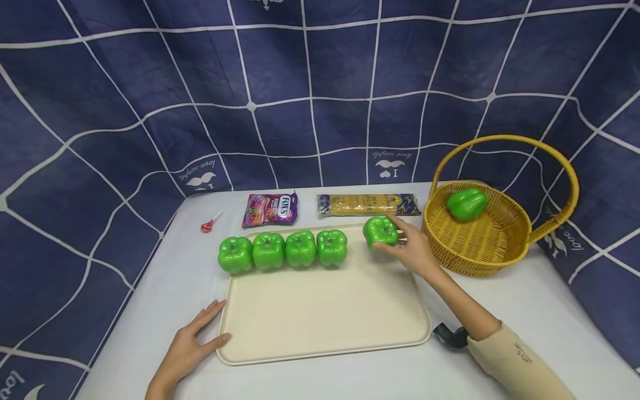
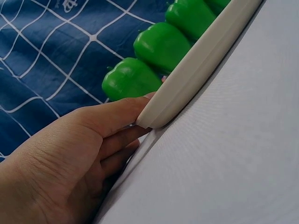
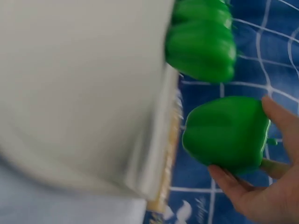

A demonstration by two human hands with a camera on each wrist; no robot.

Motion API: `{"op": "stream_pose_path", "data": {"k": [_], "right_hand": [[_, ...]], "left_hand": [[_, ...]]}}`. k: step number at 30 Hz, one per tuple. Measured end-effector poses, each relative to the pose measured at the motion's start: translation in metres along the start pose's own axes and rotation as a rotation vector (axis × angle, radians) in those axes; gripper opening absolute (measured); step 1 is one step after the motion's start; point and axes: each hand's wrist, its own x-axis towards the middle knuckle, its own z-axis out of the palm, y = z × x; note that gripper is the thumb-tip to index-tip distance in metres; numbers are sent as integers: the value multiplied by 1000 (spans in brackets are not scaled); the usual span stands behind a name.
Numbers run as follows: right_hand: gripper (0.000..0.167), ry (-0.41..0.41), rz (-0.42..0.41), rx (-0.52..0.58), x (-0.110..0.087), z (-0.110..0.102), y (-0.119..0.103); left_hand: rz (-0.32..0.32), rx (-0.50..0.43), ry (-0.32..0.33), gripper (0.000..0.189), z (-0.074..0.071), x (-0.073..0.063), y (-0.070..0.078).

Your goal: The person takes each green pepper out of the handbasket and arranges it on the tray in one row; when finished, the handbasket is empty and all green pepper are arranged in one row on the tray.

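My right hand (image 1: 412,250) grips a green bell pepper (image 1: 380,231) above the back right part of the cream tray (image 1: 325,311). The right wrist view shows the pepper (image 3: 226,133) between thumb and fingertips, clear of the tray's rim. Several more green bell peppers (image 1: 300,249) stand side by side along the tray's back left edge; the leftmost (image 1: 235,255) juts past its corner. At the tray's left rim my left hand (image 1: 187,345) rests with its fingers fairly straight, its thumb tip lying over the edge.
A yellow wicker basket (image 1: 520,244) with a tall handle stands at the right, one green pepper (image 1: 467,204) inside. Behind the tray lie a purple candy bag (image 1: 270,209) and a pasta pack (image 1: 367,205). A red lollipop (image 1: 206,226) lies at the back left.
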Motion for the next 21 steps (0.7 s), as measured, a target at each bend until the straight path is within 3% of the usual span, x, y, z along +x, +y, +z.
{"op": "stream_pose_path", "data": {"k": [7, 17, 21], "right_hand": [[87, -75, 1, -66, 0, 24, 10], [90, -239, -11, -52, 5, 19, -2], [87, -264, 5, -54, 7, 20, -5]], "left_hand": [[20, 1, 7, 67, -1, 0, 0], [14, -3, 2, 68, 0, 0, -2], [19, -4, 4, 68, 0, 0, -2]]}}
